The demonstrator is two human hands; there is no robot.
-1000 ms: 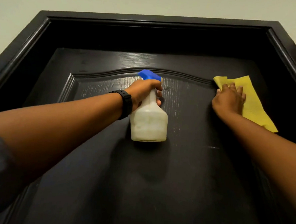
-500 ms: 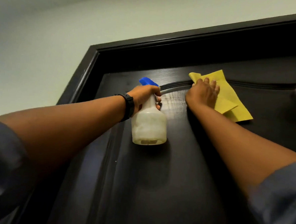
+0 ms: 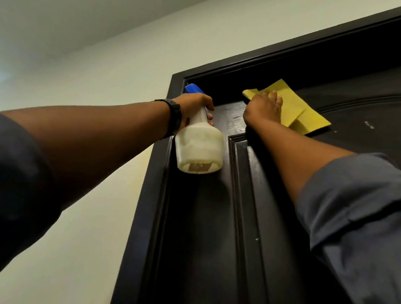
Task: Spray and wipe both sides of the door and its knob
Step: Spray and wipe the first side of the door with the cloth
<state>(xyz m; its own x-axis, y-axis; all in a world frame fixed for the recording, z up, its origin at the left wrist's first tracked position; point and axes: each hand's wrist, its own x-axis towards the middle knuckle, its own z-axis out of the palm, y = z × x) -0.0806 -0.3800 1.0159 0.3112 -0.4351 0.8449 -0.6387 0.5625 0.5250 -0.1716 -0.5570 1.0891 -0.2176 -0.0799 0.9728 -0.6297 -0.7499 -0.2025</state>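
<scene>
A dark brown panelled door (image 3: 202,222) fills the right of the view, seen from below. My left hand (image 3: 194,105) grips the neck of a white spray bottle (image 3: 198,147) with a blue trigger head, held up near the door's top left corner. My right hand (image 3: 263,110) presses a yellow cloth (image 3: 298,110) flat against the door's upper left part, fingers spread over it. A wet sheen shows on the wood between the two hands. The knob is out of view.
The dark door frame (image 3: 294,56) runs across the top and down the left side. A pale wall (image 3: 93,79) lies to the left, with the ceiling above. A black band sits on my left wrist (image 3: 174,117).
My right hand has slid the cloth leftward along the door's top, from the right side to near the top left corner. The view has swung left with it. The bottle stays raised.
</scene>
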